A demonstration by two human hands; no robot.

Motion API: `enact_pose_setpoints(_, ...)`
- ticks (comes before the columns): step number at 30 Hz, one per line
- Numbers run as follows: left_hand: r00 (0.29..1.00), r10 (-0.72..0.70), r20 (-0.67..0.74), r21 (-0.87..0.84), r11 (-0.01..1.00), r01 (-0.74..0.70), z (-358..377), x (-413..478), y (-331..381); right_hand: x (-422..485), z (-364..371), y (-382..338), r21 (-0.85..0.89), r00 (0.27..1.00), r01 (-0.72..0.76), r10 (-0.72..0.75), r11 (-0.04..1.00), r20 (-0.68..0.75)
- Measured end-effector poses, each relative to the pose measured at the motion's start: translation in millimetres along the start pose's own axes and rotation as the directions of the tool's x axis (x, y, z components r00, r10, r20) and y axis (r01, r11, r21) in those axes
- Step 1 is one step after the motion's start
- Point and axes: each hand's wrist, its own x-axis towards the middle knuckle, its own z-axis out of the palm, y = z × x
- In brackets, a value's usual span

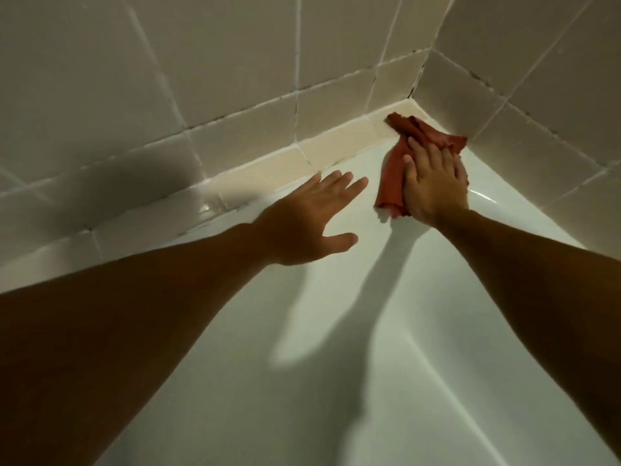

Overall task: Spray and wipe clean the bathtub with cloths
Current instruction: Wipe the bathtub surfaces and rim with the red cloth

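Bathtub [302,381]: smooth, glossy white surface; highlights seen along far right rim. Cloth [391,178]: rust-red fabric, matt, soft, near edge frayed. Wall tiles [235,62]: beige ceramic, smooth, faint sheen noted. Grout [297,62]: white, matt, rougher, darkened near far corner.

Both arms [134,314] are seen bare up to the edge of view; the left hand [312,220] and right hand [433,186] are uncovered.

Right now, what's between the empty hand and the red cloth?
Only bare white bathtub. The head view shows nothing lying between the left hand and the red cloth under the right hand.
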Motion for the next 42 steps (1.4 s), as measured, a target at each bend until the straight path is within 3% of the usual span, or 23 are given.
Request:
enact_pose_setpoints(2, 0.999, -0.003, 0.051, -0.005, 1.000, 0.003, -13, -24, -9, -1, 5, -35, 0.028, 0.994, -0.101, 0.103, 0.994, -0.042)
enact_pose_setpoints(7, 1.000, -0.021, 0.023, 0.101, 0.995, 0.019, -32, -92, -26, -41, 26, -102, 0.076, 0.987, 0.147, -0.141, 0.986, -0.081)
enact_pose_setpoints(12, 0.992, -0.102, -0.079, 0.107, 0.988, 0.110, -37, -147, -23, -54, 23, -137, 0.067, 0.999, -0.042, 0.043, 0.997, -0.011)
enact_pose_setpoints(15, 0.951, -0.234, -0.203, 0.033, 0.969, 0.245, -41, -176, -17, -107, 34, -187, 0.075, 0.981, 0.193, -0.193, 0.978, -0.009)
enact_pose_setpoints(17, 0.915, -0.316, -0.251, 0.025, 0.943, 0.332, -42, -198, -11, -131, 36, -196, 0.096, 0.965, 0.260, -0.262, 0.961, 0.003)
enact_pose_setpoints(21, 0.851, -0.472, -0.229, 0.003, 0.874, 0.486, -39, -236, 7, -135, 30, -221, 0.074, 0.992, 0.085, -0.092, 0.994, 0.087)
enact_pose_setpoints(25, 0.812, -0.529, -0.246, -0.033, 0.842, 0.539, -35, -263, 29, -200, 41, -260, 0.093, 0.906, 0.406, -0.413, 0.909, 0.094)
enact_pose_setpoints(27, 0.797, -0.557, -0.234, -0.074, 0.827, 0.557, -38, -263, 37, -197, 36, -256, 0.087, 0.899, 0.423, -0.430, 0.902, 0.088)
enact_pose_setpoints(30, 0.778, -0.577, -0.248, -0.181, 0.817, 0.548, -45, -257, 37, -188, 34, -272, 0.035, 0.956, 0.240, -0.243, 0.970, 0.166)
enact_pose_setpoints(32, 0.782, -0.562, -0.269, -0.240, 0.826, 0.511, -47, -258, 36, -218, 38, -290, 0.022, 0.903, 0.394, -0.392, 0.919, 0.175)
enact_pose_setpoints(34, 0.797, -0.518, -0.310, -0.263, 0.853, 0.452, -45, -264, 35, -250, 42, -289, 0.037, 0.781, 0.609, -0.607, 0.792, 0.146)
enact_pose_setpoints(35, 0.804, -0.493, -0.333, -0.263, 0.867, 0.423, -44, -266, 35, -255, 41, -284, 0.037, 0.749, 0.649, -0.647, 0.759, 0.142)
enact_pose_setpoints(39, 0.806, -0.458, -0.376, -0.297, 0.883, 0.363, -45, -269, 31, -264, 38, -305, 0.020, 0.884, 0.447, -0.445, 0.894, 0.143)
enact_pose_setpoints(42, 0.831, -0.414, -0.372, -0.362, 0.889, 0.281, -46, -277, 29, -293, 40, -316, 0.209, 0.873, 0.457, -0.481, 0.865, 0.081)
